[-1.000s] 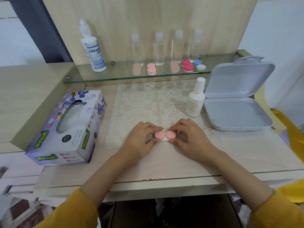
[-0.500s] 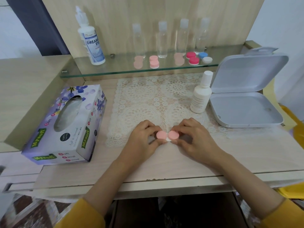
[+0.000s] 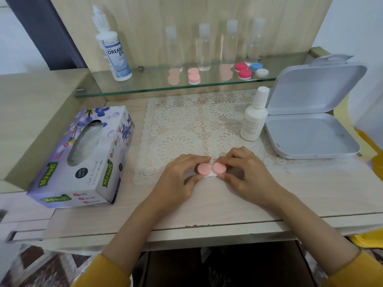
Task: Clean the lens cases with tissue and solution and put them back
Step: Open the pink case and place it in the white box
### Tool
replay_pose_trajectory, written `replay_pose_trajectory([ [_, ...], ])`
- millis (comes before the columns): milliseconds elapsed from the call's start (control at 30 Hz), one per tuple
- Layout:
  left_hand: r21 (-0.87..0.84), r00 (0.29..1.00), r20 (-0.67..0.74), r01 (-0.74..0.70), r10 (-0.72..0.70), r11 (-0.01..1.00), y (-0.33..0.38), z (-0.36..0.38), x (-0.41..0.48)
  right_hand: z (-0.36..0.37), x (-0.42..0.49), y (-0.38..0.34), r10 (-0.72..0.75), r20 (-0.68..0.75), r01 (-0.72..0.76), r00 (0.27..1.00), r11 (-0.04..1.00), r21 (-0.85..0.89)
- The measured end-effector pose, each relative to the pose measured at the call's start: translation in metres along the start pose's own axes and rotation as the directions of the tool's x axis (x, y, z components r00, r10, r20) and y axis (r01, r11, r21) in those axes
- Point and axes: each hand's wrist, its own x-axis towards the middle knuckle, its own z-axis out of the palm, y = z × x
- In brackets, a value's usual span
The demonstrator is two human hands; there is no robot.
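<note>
Hardly anything has moved: both hands stay on the small white lens case with two round pink caps (image 3: 204, 169), lying at the near edge of the white lace mat (image 3: 186, 125), toward the tabletop's (image 3: 310, 193) front edge. The left hand's (image 3: 178, 179) grip pinches the left cap and the right hand's (image 3: 246, 175) grip pinches the right cap.

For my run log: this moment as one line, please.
left hand: pinches left cap | right hand: pinches right cap | pink lens case: closed, at lace mat front edge
</note>
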Motion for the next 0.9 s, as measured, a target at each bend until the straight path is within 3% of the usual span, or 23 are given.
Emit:
replay_pose_trajectory([
  [333, 0.020, 1.000, 0.027, 0.011, -0.012, 1.000, 0.000, 0.000, 0.000, 0.000, 0.000, 0.000, 0.006, 0.000, -0.006, 1.000, 1.000, 0.006],
  [467, 0.072, 0.998, -0.018, 0.063, -0.061, 0.995, 0.000, 0.003, 0.001, -0.001, -0.001, -0.001, 0.001, 0.006, -0.001, 1.000, 1.000, 0.005],
  [733, 0.012, 0.983, -0.118, 0.143, -0.141, 0.990, 0.005, -0.001, 0.001, -0.001, -0.001, -0.001, 0.008, 0.010, -0.008, 1.000, 1.000, 0.012],
  [900, 0.091, 0.978, -0.106, 0.188, -0.179, 0.978, 0.002, -0.012, -0.009, -0.001, -0.001, -0.001, 0.015, 0.014, -0.015, 1.000, 1.000, 0.014],
])
